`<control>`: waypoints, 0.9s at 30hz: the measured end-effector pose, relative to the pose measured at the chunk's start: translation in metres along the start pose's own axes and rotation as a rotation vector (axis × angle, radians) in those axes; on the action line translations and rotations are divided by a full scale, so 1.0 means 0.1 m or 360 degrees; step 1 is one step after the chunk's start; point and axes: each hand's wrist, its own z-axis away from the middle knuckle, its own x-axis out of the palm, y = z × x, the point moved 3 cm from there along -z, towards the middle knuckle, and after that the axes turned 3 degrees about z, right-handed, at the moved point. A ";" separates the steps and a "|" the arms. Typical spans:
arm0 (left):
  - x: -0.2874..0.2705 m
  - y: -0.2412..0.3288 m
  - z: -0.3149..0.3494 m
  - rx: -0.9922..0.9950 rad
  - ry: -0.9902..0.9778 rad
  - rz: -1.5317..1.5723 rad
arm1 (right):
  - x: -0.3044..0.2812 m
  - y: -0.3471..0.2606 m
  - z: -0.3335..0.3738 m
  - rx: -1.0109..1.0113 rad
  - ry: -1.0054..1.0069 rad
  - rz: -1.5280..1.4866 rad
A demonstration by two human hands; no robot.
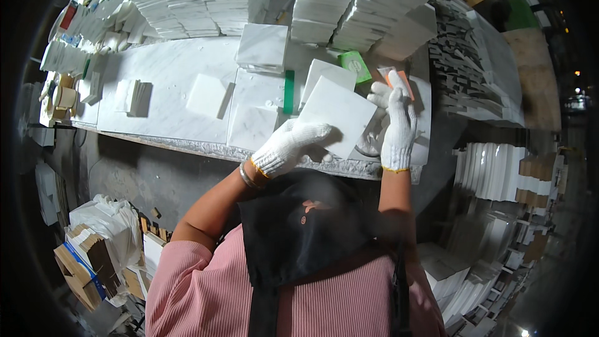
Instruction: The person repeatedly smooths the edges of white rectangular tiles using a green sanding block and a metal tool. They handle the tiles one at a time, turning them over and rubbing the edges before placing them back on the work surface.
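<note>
A square white marble tile (pixel 340 115) is tilted up in my left hand (pixel 292 145), whose white-gloved fingers and thumb grip its lower left edge. My right hand (pixel 396 122), also in a white knit glove, is at the right of the tile, its fingers closed over a small orange pad (pixel 407 85). Just left of those fingers lies a bright green pad (pixel 354 66). Behind the held tile is another pale tile (pixel 324 76), partly covered by it. A dark green strip (pixel 289 92) lies on the marble worktop (pixel 168 65), left of the tiles.
Tall tile stacks (pixel 326 0) stand along the back, with more stacks (pixel 187 0) at the back left. Tiles (pixel 209 95) and a short stack (pixel 262 47) sit on the worktop. Dark cut strips (pixel 465 56) are piled at the right. Cartons (pixel 84 262) stand at lower left.
</note>
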 end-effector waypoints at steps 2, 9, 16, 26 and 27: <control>-0.01 0.02 0.01 0.0026 0.0014 -0.0055 | 0.01 0.03 0.14 0.0027 -0.0091 -0.0059; -0.01 0.05 -0.01 0.0028 -0.0043 -0.0323 | 0.06 0.32 0.42 0.0135 -0.0159 -0.0221; 0.01 0.22 -0.01 0.0061 0.0067 -0.0252 | 0.00 0.25 0.46 0.0225 -0.0047 -0.0352; -0.12 0.18 -0.29 0.0378 0.0253 0.0102 | 0.03 0.15 0.46 0.0257 -0.0095 -0.0334; -0.20 0.14 -0.32 0.0530 0.0112 -0.0156 | 0.01 0.18 0.43 0.0242 -0.0100 -0.0330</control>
